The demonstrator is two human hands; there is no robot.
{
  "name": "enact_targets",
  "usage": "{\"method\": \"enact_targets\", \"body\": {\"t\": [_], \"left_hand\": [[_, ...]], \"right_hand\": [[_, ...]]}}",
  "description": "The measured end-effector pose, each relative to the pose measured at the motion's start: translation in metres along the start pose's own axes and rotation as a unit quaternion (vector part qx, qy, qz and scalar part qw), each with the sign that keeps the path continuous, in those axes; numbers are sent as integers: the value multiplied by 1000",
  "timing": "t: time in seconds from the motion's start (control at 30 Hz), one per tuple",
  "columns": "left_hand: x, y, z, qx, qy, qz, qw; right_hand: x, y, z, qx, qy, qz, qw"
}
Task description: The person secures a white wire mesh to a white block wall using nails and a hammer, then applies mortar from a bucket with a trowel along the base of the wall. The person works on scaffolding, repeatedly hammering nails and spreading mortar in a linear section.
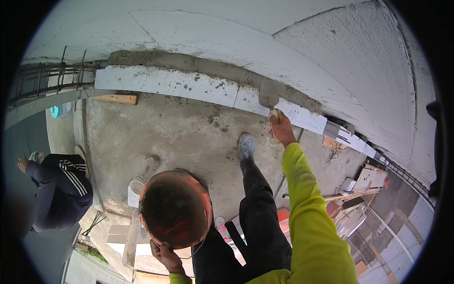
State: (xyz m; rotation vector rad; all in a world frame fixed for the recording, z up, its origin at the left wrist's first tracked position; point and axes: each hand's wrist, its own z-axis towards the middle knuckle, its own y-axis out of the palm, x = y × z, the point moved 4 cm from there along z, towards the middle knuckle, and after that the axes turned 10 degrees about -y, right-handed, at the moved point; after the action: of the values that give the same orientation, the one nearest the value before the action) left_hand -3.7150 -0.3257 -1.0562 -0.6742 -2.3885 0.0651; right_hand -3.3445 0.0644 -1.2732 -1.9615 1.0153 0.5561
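Observation:
My right hand (283, 128) is closed round the handle of a trowel (269, 93). The trowel's flat blade rests at a strip of wet grey mortar (189, 61) along the foot of the white wall. Beneath the blade runs a row of white slabs (165, 80), speckled with mortar drops. Low in the view, my left hand (165, 258) grips the rim of an orange bucket (208, 199), tilted so that its dark, mortar-smeared inside shows. How much mortar lies in it is hard to tell in the shadow.
The white wall (350, 61) fills the far side. At the left, a person in dark clothes (61, 189) crouches below bare steel bars (61, 71). My boot (247, 146) stands on the stained concrete floor (189, 128). A wood piece (116, 99) lies near the slabs; planks (354, 193) are at the right.

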Motion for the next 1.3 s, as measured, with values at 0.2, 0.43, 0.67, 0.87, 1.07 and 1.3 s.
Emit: {"method": "enact_targets", "body": {"t": [0.2, 0.43, 0.67, 0.87, 1.07, 1.3], "left_hand": [[-12, 23, -21, 17, 18, 47, 999], [-23, 67, -61, -1, 29, 70, 997], [-48, 121, -97, -21, 40, 59, 997], [-40, 176, -157, -83, 64, 51, 993], [-11, 209, -215, -240, 88, 94, 962], [30, 223, -316, -393, 255, 180, 865]], "right_hand": [[81, -116, -17, 54, 55, -83, 994], [149, -176, -21, 155, 20, -158, 975], [168, -210, -33, 141, 138, 14, 980], [71, -219, -127, 79, -34, 20, 996], [-60, -244, -297, -178, -372, -136, 901], [-149, -238, -399, -145, -436, -373, 806]]}}
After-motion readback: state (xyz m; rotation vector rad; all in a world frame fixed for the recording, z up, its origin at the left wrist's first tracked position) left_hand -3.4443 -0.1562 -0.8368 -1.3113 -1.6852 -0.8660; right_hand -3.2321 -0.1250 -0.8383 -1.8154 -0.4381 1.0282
